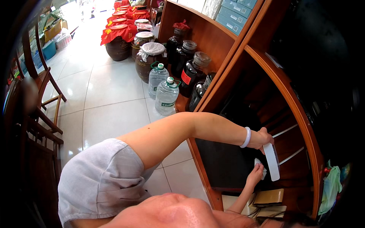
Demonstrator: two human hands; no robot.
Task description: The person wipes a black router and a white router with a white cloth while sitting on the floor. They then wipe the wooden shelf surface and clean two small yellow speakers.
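Observation:
My left hand (265, 139), with a pale bangle at the wrist, grips the upper end of a flat white device (271, 162). Two thin white rods stick out from its far side, like the antennas of a router. Just below and left of the device, my right hand (257, 172) pinches a crumpled white tissue or cloth (264, 173). Both hands are inside a wooden cabinet compartment, over a black flat surface (225, 161). Whether the tissue touches the device cannot be told.
A curved wooden shelf edge (288, 88) arches beyond my hands. Below lie a gold-coloured box (268, 197) and dark cables. A green plastic bag (330, 188) hangs at right. Large glass jars (191, 75), water bottles (166, 95) and ceramic jars (146, 67) line the cabinet. A wooden chair (42, 82) stands left.

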